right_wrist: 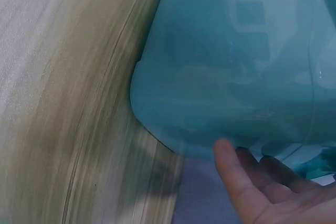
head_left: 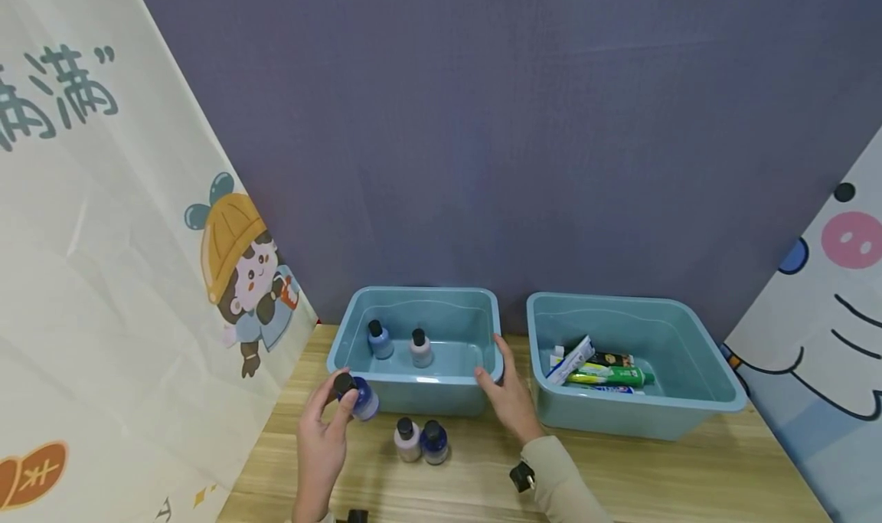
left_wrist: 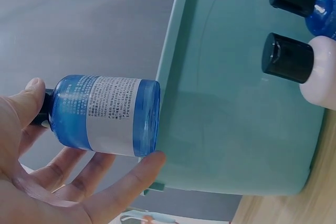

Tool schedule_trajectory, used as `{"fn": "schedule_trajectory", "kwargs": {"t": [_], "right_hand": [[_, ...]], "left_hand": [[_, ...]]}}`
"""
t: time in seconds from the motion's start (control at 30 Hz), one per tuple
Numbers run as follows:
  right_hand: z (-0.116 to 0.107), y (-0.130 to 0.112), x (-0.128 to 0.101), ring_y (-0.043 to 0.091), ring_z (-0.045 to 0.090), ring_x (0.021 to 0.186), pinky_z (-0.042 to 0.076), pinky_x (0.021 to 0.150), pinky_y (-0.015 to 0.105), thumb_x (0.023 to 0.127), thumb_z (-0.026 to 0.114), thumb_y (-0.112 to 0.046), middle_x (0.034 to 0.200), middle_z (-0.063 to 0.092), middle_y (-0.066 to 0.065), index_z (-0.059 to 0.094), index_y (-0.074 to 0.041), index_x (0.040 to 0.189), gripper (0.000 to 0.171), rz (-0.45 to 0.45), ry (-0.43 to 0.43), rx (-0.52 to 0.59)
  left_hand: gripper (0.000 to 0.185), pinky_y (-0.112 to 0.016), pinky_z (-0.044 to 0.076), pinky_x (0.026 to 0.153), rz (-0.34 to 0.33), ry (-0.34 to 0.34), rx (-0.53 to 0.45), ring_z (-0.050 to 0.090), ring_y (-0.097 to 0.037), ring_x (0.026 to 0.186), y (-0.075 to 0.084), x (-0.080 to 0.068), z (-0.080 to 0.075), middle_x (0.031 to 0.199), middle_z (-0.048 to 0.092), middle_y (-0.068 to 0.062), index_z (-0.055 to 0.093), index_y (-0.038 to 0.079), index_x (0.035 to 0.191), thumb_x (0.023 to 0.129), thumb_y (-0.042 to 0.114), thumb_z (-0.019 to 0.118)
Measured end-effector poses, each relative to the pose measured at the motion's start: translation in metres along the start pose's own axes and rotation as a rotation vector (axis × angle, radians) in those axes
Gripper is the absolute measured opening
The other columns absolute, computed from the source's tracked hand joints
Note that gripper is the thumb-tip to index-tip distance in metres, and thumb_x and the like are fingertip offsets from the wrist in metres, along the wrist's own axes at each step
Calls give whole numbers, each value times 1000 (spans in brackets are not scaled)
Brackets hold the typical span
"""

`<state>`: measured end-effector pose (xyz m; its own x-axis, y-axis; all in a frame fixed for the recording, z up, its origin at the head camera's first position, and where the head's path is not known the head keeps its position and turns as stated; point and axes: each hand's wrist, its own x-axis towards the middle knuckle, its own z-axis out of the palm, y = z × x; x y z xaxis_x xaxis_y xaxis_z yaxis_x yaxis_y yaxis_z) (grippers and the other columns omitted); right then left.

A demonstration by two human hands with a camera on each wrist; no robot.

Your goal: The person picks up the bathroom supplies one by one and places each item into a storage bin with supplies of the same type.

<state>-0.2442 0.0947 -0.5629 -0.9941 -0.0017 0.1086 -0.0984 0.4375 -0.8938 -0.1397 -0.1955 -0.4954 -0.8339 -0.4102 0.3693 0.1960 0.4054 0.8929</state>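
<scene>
My left hand (head_left: 329,420) holds a small blue bottle (head_left: 361,397) with a black cap, tilted on its side just outside the front left corner of the left teal bin (head_left: 420,389). In the left wrist view the blue bottle (left_wrist: 105,114) lies between thumb and fingers (left_wrist: 123,184), against the bin's outer wall (left_wrist: 236,108). My right hand (head_left: 506,389) grips the bin's front right rim, thumb (right_wrist: 233,174) under the corner of the bin (right_wrist: 231,61). Inside this bin stand a blue bottle (head_left: 380,340) and a pink one (head_left: 419,348).
A pink bottle (head_left: 407,439) and a dark blue bottle (head_left: 434,442) stand on the wooden table (head_left: 654,469) in front of the bin. A second teal bin (head_left: 696,408) at the right holds several toothpaste tubes (head_left: 606,374). Printed banners flank both sides.
</scene>
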Motion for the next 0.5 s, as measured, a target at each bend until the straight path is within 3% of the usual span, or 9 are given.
{"fn": "schedule_trajectory", "kwargs": {"t": [0.3,0.5], "right_hand": [[-4,-1,0,47,49,138,40,108,69,92,62,-68,162,39,20,17,-51,159,82,11,-23,1],[-4,0,0,47,50,138,40,108,69,91,67,-63,161,41,20,18,-51,159,85,9,-20,-5]], "left_hand": [[32,-24,60,70,38,0,14,60,0,105,7,7,1,127,67,-1,70,18,130,97,19,71],[32,-13,53,78,69,7,62,58,2,108,13,12,3,127,69,0,70,19,129,97,21,72]]}}
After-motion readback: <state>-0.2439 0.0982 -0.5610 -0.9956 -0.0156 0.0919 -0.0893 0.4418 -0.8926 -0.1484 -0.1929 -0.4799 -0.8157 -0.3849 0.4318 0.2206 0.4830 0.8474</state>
